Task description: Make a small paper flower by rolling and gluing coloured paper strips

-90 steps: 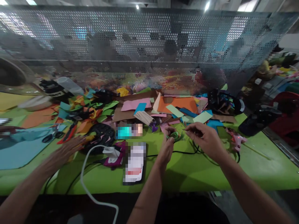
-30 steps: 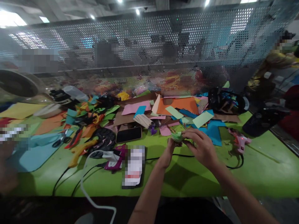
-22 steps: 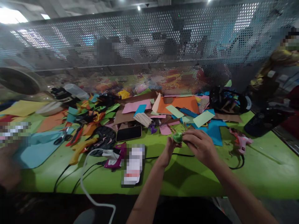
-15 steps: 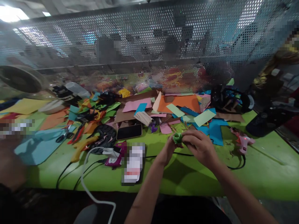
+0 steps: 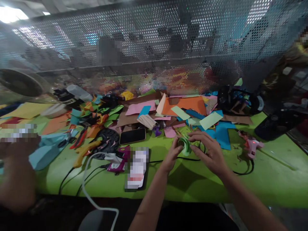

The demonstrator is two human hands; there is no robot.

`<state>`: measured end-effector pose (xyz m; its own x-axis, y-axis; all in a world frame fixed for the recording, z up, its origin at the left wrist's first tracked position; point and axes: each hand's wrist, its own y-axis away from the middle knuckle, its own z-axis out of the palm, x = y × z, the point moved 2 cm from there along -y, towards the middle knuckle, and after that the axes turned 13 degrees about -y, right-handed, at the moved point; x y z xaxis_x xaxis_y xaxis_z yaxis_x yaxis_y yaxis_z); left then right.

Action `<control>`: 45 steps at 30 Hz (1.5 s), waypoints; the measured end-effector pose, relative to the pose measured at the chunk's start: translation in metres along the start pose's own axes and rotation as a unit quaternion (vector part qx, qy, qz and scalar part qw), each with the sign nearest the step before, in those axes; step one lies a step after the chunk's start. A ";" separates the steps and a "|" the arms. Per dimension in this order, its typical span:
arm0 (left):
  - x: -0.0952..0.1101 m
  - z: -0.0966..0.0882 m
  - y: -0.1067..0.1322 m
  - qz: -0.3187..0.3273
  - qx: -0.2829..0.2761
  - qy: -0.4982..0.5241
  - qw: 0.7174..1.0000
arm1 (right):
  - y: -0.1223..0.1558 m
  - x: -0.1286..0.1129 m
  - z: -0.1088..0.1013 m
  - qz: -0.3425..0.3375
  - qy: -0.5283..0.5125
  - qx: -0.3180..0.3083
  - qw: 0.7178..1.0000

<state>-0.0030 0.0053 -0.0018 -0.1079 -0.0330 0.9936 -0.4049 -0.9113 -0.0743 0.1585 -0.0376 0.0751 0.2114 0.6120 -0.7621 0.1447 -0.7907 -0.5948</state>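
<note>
A light green rolled-up paper strip [image 5: 185,146], its coil loose with a round opening, is held above the table in front of me. My left hand [image 5: 171,155] grips it from the left, thumb and fingers closed on its edge. On the other side, my right hand [image 5: 207,150] has its thumb and fingers spread apart, the tips close against the coil's right edge. Whether they touch it is hard to see. Behind the hands lie pale green paper pieces [image 5: 211,120] and a blue paper sheet [image 5: 222,136].
A pink glue gun [image 5: 252,148] lies at right, a yellow one [image 5: 84,154] at left. Two phones, one dark [image 5: 132,136], scissors [image 5: 66,141] and a black cable [image 5: 158,161] are nearby. A perforated metal panel [image 5: 154,48] stands behind. Another person's hand [image 5: 21,146] is at far left.
The green paper coil has loosened and looks wider. My right fingers have spread from a pinch. The other person's hand at far left has moved up, with a blurred-out object at it.
</note>
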 end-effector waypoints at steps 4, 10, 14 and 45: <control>0.009 0.000 0.001 0.068 0.019 -0.101 0.992 | -0.002 0.000 0.001 0.014 0.012 0.016 1.000; 0.013 0.000 0.003 0.147 0.060 -0.213 0.964 | -0.001 -0.003 0.003 0.002 0.055 0.040 0.998; 0.019 0.000 0.005 0.185 0.082 -0.273 0.940 | -0.001 -0.007 0.005 -0.034 0.106 0.050 0.993; 0.026 0.002 0.011 0.231 0.120 -0.290 0.921 | -0.005 -0.021 0.015 -0.115 0.237 0.044 0.964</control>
<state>-0.0088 -0.0066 0.0238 0.3122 -0.5910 0.7438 -0.2183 -0.8066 -0.5493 0.1392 -0.0467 0.0904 0.6041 0.6783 -0.4183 0.1627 -0.6188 -0.7685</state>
